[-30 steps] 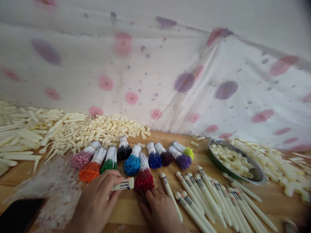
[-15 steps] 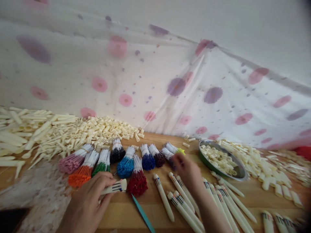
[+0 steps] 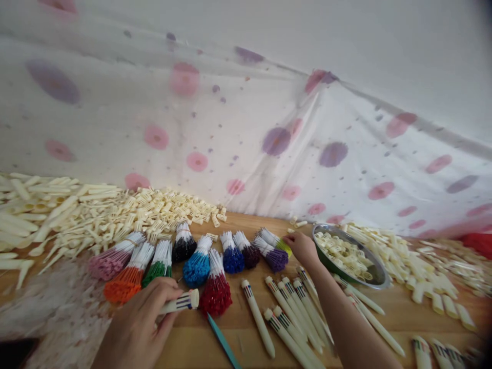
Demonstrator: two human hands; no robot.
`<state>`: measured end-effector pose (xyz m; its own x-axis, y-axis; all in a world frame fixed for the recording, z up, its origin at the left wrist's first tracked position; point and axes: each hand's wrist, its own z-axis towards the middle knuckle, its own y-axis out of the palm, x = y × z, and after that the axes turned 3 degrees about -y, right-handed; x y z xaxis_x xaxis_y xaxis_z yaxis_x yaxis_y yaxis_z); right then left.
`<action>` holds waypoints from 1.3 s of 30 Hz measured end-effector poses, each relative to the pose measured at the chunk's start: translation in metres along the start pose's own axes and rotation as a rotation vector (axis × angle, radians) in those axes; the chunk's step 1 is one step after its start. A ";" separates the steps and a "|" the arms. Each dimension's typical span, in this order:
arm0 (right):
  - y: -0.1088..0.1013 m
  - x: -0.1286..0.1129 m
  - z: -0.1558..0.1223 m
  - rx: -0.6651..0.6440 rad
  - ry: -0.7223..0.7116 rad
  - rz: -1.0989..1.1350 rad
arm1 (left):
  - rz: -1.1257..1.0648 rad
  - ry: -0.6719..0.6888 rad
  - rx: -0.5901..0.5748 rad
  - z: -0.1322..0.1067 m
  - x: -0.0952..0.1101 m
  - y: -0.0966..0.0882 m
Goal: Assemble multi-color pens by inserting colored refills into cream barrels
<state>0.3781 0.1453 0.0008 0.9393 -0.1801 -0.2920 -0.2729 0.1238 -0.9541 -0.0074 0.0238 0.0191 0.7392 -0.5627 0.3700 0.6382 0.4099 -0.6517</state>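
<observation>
Reaching farther out since the earlier frame is the right hand. Leftmost, the left hand is pinching a cream plastic cylinder with dark slots, apparently leaving its end accessible; rightward, narrowed right fingers are hovering beside yellow-green-tipped white sticks, grip unclear.

Makeshift workshop, heaped plastic parts, bundled coloured refills

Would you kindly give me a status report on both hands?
Left hand: holds a slotted pen piece. Right hand: at the yellow bundle, grip unclear. Teal tool: beside the red bundle; nothing visibly blocking either hand.
</observation>
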 end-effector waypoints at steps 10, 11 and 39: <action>0.009 0.023 0.002 -0.020 0.035 0.230 | 0.017 0.017 -0.002 0.004 0.004 -0.001; 0.010 0.025 0.001 -0.030 0.032 0.255 | 0.019 0.021 0.000 0.004 0.005 -0.001; -0.053 -0.096 -0.157 0.161 -0.796 0.269 | -0.253 -0.103 -0.217 -0.007 0.003 -0.002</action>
<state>0.2698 0.0030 0.0687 0.7293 0.6070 -0.3157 -0.5315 0.2120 -0.8201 -0.0083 0.0165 0.0171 0.5882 -0.5472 0.5954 0.7517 0.0984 -0.6522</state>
